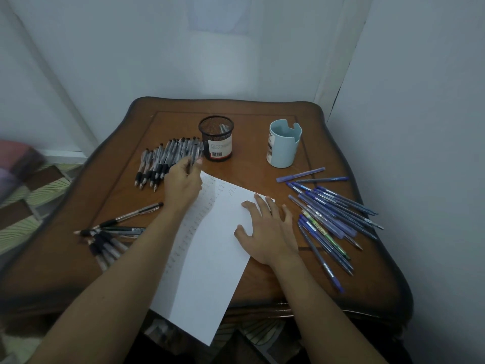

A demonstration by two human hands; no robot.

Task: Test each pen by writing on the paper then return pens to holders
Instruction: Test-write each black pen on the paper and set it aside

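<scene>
A white sheet of paper lies across the table's middle, its near end hanging over the front edge, with faint writing along its left side. My right hand rests flat on the paper, fingers spread. My left hand reaches to the row of black pens at the back left and pinches one black pen at the row's right end. A black mesh holder and a light blue cup holder stand at the back, with no pens showing in either.
A small heap of black pens lies at the left front. Several blue pens are scattered on the right side. The wooden table sits in a corner between pale walls; a patterned mat shows at the left.
</scene>
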